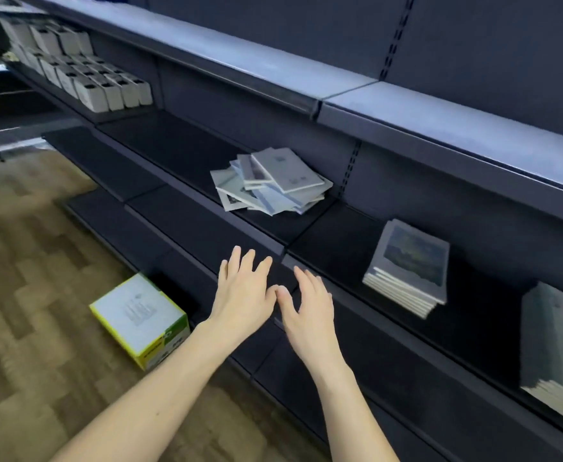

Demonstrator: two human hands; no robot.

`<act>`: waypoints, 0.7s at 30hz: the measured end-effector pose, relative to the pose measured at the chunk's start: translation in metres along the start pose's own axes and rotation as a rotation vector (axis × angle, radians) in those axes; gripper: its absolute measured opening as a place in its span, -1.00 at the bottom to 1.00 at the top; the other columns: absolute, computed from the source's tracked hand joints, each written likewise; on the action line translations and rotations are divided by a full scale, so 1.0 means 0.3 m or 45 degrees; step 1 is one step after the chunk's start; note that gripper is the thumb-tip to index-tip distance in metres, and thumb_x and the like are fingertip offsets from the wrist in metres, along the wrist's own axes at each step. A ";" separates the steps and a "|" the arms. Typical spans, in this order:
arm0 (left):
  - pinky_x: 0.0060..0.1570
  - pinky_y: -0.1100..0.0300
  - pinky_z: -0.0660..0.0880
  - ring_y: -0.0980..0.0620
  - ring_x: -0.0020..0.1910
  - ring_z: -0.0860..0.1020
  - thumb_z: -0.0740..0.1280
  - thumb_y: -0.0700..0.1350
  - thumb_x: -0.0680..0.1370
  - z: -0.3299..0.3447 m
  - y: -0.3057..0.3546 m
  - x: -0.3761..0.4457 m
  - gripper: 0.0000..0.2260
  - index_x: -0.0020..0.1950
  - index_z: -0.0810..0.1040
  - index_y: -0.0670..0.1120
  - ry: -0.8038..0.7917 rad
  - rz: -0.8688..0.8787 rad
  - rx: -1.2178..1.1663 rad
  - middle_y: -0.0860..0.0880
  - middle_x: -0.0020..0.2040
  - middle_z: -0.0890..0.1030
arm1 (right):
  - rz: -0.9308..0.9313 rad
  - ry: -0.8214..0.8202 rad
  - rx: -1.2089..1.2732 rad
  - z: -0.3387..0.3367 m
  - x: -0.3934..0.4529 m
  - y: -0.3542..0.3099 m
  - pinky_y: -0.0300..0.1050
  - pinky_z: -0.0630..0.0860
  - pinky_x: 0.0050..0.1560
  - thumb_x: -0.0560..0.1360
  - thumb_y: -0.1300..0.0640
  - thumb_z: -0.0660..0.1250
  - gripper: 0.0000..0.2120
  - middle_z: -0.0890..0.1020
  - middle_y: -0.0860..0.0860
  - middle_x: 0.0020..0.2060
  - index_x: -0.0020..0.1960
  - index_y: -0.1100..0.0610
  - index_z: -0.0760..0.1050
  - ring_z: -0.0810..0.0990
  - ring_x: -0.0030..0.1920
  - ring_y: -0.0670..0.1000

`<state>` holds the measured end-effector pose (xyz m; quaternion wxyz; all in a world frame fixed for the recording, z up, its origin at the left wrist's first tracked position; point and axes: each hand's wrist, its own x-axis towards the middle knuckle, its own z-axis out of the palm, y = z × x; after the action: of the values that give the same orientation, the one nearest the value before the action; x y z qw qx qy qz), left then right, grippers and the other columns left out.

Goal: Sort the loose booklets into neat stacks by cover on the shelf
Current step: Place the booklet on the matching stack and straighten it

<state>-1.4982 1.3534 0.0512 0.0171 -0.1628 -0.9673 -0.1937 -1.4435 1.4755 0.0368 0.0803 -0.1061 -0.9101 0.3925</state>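
Both forearms reach in from the near edge, left hand (243,295) and right hand (310,303) side by side, thumbs almost touching. Fingers straight and lightly spread on each, palms down; each grip released, holding nothing, hovering over the front lip of the dark shelf (186,221) without clear contact.

Farther in and slightly right of the hands lies the loose pile of booklets (270,181), fanned and crooked on the same shelf level, corners pointing every way, so no single long axis to speak of. Roughly equal reach for either hand, the right perhaps a touch nearer.

To the right on that level, a squared stack (410,268) with a dark picture cover, and beyond it, at the frame edge, a second stack (556,348) with a paler cover. Likely targets for the sorted booklets, judging by the task.

Down left on the wooden floor, a white and yellow box (140,318). Far left, rows of small white boxes (83,75) on another shelf.
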 end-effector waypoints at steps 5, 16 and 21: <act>0.53 -0.08 -0.08 -0.13 0.57 -0.12 0.14 0.07 0.64 -0.049 -0.158 0.047 -0.50 0.56 0.15 0.02 0.068 -0.133 -0.026 -0.10 0.57 0.11 | -0.046 -0.072 0.036 0.114 0.091 -0.073 0.11 0.05 0.57 0.66 -0.11 0.14 -0.49 0.21 -0.06 0.57 0.57 0.00 0.21 0.03 0.59 -0.05; 0.53 -0.05 -0.10 -0.11 0.57 -0.13 0.14 0.05 0.64 -0.102 -0.309 0.342 -0.51 0.56 0.16 0.01 0.078 -0.177 -0.032 -0.10 0.58 0.09 | -0.102 -0.047 0.178 0.260 0.462 -0.137 0.07 0.15 0.55 0.65 -0.06 0.17 -0.49 0.24 -0.05 0.55 0.56 0.03 0.23 0.13 0.56 -0.07; 0.51 -0.03 -0.04 -0.14 0.56 -0.05 0.19 0.01 0.63 -0.117 -0.317 0.557 -0.53 0.53 0.22 -0.01 0.102 -0.068 -0.030 -0.08 0.54 0.17 | -0.077 0.064 0.198 0.267 0.668 -0.126 0.06 0.30 0.47 0.63 -0.03 0.23 -0.51 0.39 0.02 0.47 0.52 0.06 0.30 0.31 0.48 0.00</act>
<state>-1.6879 1.3086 0.0646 0.0489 -0.1292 -0.9675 -0.2117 -1.6600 1.4457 0.0226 0.1231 -0.0817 -0.8773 0.4566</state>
